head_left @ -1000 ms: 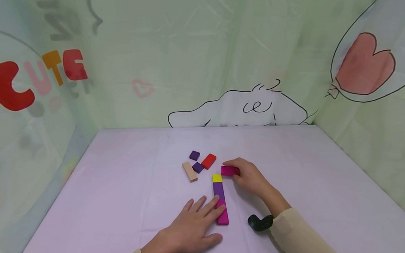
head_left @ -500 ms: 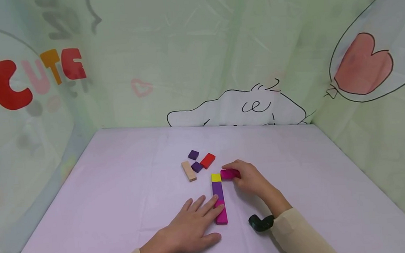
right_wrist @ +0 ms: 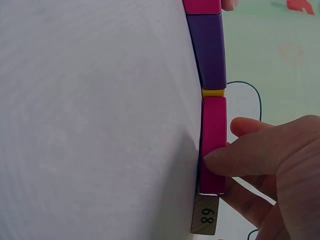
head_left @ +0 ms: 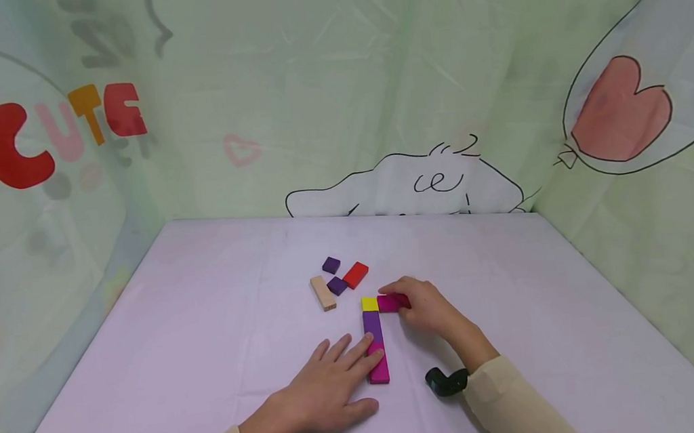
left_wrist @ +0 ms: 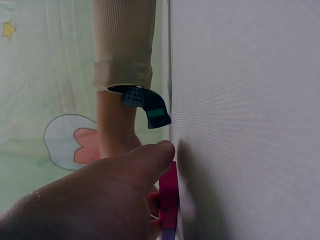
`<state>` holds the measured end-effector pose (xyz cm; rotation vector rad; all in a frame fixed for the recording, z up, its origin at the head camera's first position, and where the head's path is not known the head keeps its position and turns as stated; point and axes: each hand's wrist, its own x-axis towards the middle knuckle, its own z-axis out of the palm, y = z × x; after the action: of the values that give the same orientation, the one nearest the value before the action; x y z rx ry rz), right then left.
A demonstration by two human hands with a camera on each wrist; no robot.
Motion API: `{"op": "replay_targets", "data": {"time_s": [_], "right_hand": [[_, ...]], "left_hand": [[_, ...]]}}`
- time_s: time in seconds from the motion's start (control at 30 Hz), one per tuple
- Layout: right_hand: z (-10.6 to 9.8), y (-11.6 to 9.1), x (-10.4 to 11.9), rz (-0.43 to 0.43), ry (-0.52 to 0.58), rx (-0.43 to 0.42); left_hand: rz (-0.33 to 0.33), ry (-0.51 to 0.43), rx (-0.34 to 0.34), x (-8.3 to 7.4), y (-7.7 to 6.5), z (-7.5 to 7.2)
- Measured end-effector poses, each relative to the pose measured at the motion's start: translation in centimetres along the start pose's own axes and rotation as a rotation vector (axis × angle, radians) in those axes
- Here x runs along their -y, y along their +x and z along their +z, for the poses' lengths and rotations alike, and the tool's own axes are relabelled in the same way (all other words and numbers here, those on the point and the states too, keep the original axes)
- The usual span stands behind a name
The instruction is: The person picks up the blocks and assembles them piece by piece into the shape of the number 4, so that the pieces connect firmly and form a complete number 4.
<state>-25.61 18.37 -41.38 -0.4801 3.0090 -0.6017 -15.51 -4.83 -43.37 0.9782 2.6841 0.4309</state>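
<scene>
My right hand pinches a magenta wooden block between thumb and fingers, low over the table. Its left end meets the yellow block at the far end of a straight row, forming a corner. Below the yellow one come a purple block and another magenta block. With fingers spread, my left hand lies flat, two fingertips resting on the row near where purple and magenta join. In the right wrist view, a bare-wood face with printed digits shows at the end of the pinched block.
Beyond the row lie loose blocks: a natural wood block, two small dark purple blocks and a red block. A white cloth covers the table. Printed curtains stand behind and at both sides.
My right hand has brought the pinched magenta block slightly toward me and down, from beside and above the yellow block to level with it. The left hand keeps its place.
</scene>
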Motion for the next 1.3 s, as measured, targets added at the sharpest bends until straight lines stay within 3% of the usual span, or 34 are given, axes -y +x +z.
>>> {"op": "replay_targets", "data": {"time_s": [0.47,0.7,0.93,1.13,1.3], "right_hand": [[0.0,0.0,0.2,-0.002,0.0,0.029],[-0.2,-1.2,1.2,-0.06,-0.031,0.008],[-0.4,-2.7,2.3,-0.167,-0.077,0.096],[-0.6,-3.5,2.5,-0.177,-0.069,0.134],[-0.4,-3.4,2.6,-0.184,-0.079,0.119]], "left_hand": [[-0.004,-0.004,0.008,-0.2,-0.2,-0.2],[0.005,0.005,0.005,-0.3,-0.2,-0.2],[0.02,0.031,-0.019,-0.2,-0.1,-0.2],[0.023,0.04,-0.02,-0.2,-0.2,-0.2],[0.028,0.042,-0.026,-0.1,-0.3,-0.2]]}}
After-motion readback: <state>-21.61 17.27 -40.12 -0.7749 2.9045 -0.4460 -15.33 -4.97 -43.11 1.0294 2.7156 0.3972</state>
